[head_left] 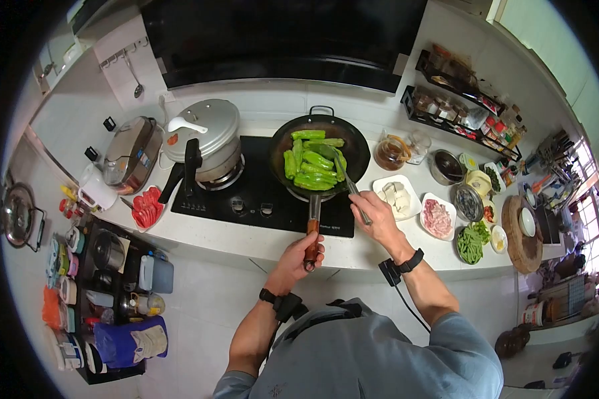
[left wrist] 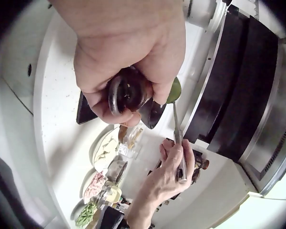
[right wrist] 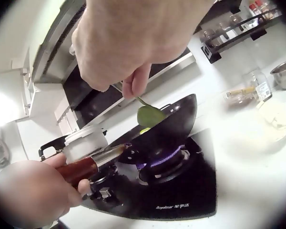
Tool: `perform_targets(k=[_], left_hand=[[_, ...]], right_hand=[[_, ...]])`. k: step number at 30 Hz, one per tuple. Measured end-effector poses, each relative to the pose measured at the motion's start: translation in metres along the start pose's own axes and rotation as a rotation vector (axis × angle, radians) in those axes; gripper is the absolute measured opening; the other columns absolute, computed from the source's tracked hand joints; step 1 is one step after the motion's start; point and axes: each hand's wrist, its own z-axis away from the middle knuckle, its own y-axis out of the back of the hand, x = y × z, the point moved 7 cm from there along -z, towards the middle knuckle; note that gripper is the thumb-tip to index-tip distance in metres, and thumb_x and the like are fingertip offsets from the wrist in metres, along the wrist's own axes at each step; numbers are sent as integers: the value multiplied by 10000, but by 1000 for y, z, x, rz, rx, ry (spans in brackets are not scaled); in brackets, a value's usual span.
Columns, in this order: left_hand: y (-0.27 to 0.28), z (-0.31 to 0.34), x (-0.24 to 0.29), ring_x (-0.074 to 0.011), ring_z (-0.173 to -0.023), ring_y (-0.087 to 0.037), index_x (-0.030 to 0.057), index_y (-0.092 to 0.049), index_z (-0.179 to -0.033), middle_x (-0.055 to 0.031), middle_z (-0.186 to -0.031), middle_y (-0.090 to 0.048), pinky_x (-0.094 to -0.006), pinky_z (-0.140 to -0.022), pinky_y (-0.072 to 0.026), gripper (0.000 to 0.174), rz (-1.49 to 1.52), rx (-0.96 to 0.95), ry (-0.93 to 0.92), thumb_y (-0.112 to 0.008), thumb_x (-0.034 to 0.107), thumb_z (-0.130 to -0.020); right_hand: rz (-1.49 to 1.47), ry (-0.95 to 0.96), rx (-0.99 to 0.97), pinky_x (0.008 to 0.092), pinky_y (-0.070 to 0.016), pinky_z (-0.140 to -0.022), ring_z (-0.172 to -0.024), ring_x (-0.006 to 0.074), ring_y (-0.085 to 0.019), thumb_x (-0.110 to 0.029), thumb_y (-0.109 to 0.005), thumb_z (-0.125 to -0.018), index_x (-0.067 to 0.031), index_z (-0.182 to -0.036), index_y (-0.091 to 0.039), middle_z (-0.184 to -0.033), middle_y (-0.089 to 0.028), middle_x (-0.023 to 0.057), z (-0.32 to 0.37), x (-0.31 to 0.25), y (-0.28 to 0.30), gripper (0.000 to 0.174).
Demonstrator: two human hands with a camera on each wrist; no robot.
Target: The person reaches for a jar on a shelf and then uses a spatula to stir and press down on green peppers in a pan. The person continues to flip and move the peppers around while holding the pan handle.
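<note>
A black wok [head_left: 319,156] full of green peppers [head_left: 313,163] sits on the black gas stove [head_left: 259,196], with a blue flame [right wrist: 164,162] under it. My left hand [head_left: 298,256] grips the wok's wooden handle [head_left: 311,238] at its end [left wrist: 126,93]. My right hand [head_left: 378,219] holds a metal spatula [head_left: 349,186] by its handle, its blade reaching into the wok among the peppers. In the right wrist view the spatula's blade [right wrist: 150,115] hangs over the wok rim [right wrist: 171,126].
A pressure cooker [head_left: 203,136] stands on the left burner, a rice cooker [head_left: 132,153] and a plate of red peppers [head_left: 146,207] further left. Right of the stove are plates of tofu [head_left: 396,195], meat [head_left: 437,217], green beans [head_left: 470,245], a chopping board [head_left: 522,236] and a spice rack [head_left: 459,100].
</note>
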Motion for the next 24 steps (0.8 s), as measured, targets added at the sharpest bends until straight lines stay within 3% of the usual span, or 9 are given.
perform_targets(k=[3, 8, 12, 24], left_hand=[[0, -1, 0, -130, -677, -656, 56, -620, -1204, -38, -879, -655, -224, -482, -468, 389, 12, -10, 14, -559, 428, -1110], [1, -3, 0, -148, -664, -653, 58, -611, -1160, -57, -874, -660, -264, -508, -497, 345, 65, -34, 25, -595, 398, -1100], [5, -5, -2, -152, -651, -649, 54, -614, -1153, -59, -866, -661, -275, -524, -512, 340, 82, -55, 28, -602, 389, -1098], [7, 2, 3, -107, -668, -644, 58, -624, -1216, -30, -887, -648, -202, -467, -450, 384, 10, -22, 9, -556, 422, -1112]], right_hand=[[16, 35, 1, 420, -605, -686, -816, 350, -711, -9, -773, -884, -56, -1178, -715, -1059, -672, 136, 1, -15, 8, 303], [51, 144, -175, 423, -611, -686, -815, 344, -715, -31, -772, -877, -70, -1207, -690, -1086, -631, 138, 15, -24, -13, 342], [107, 126, -231, 435, -610, -689, -829, 353, -714, -46, -754, -883, -84, -1241, -676, -1109, -623, 151, 16, -16, -19, 368], [127, 100, -158, 420, -610, -691, -850, 346, -721, -36, -779, -890, -79, -1268, -685, -1105, -666, 146, 9, 10, -26, 392]])
